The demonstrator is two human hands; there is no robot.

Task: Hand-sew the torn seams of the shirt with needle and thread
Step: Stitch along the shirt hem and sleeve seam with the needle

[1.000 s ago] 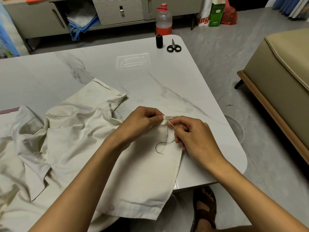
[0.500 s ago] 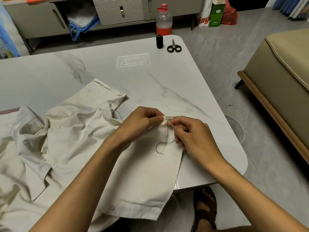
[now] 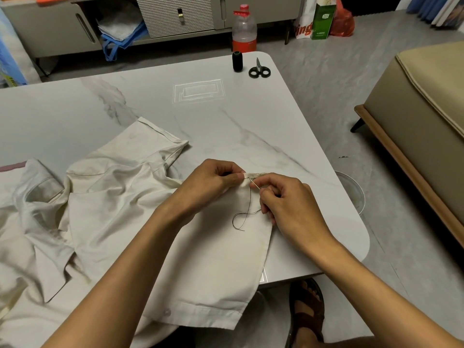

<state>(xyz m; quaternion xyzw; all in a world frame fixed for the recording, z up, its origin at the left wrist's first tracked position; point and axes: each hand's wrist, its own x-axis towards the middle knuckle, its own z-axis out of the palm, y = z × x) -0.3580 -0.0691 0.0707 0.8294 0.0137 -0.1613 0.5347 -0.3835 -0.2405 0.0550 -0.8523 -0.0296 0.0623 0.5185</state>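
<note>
A cream shirt [image 3: 105,209] lies spread and rumpled over the near left of the marble table [image 3: 251,116]. My left hand [image 3: 213,179] pinches a folded seam edge of the shirt at its upper right corner. My right hand [image 3: 286,199] holds a thin needle [image 3: 254,183] whose tip points into that seam, just beside my left thumb. A dark thread [image 3: 242,217] hangs from the needle and loops on the cloth below.
A black thread spool [image 3: 237,62] and black scissors [image 3: 259,70] sit at the table's far right corner. A plastic bottle [image 3: 244,30] stands on the floor behind. A beige sofa [image 3: 426,116] is at the right, a round bin [image 3: 352,192] by the table's edge.
</note>
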